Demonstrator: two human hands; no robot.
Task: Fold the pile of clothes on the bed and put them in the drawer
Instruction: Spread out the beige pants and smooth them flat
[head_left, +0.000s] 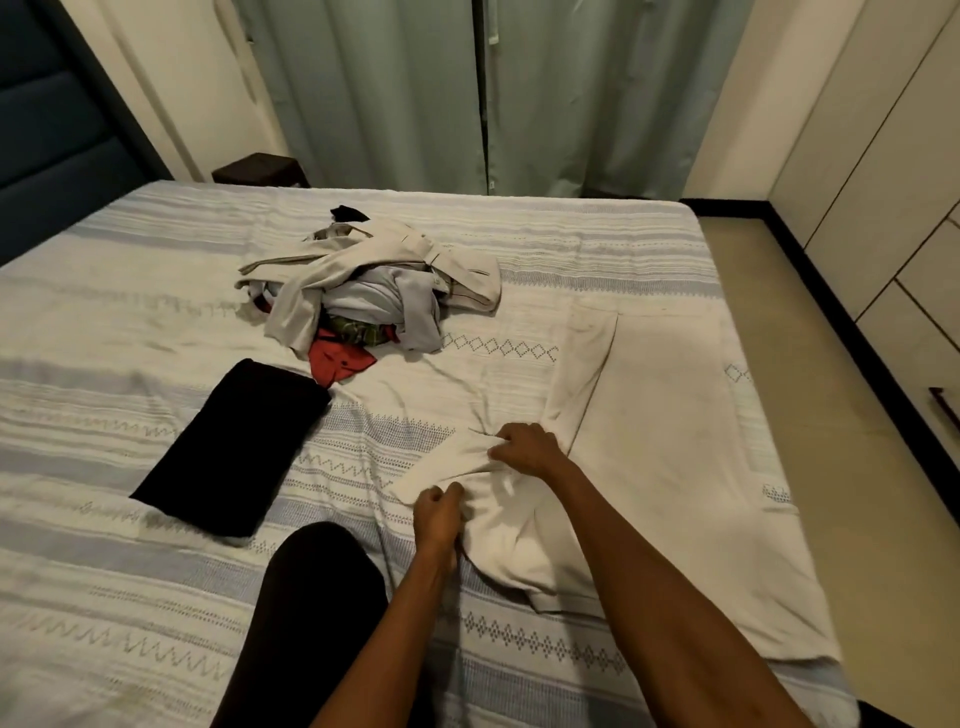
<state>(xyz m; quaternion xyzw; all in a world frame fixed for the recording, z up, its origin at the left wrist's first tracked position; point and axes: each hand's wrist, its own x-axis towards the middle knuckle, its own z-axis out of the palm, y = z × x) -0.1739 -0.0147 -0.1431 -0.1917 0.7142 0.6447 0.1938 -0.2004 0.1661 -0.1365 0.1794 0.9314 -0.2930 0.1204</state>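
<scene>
Both arms are reaching forward: left hand (439, 517) and right hand (524, 449) are pinching soft cream trousers (649, 467) lying flat at 5 o'clock; rumpled pile (363, 291) sitting at 12.

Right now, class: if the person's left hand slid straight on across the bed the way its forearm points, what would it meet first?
The left hand already pinches the cream trousers, so more of that cloth. Beyond, probably bare bedspread; depth is unclear.
</scene>
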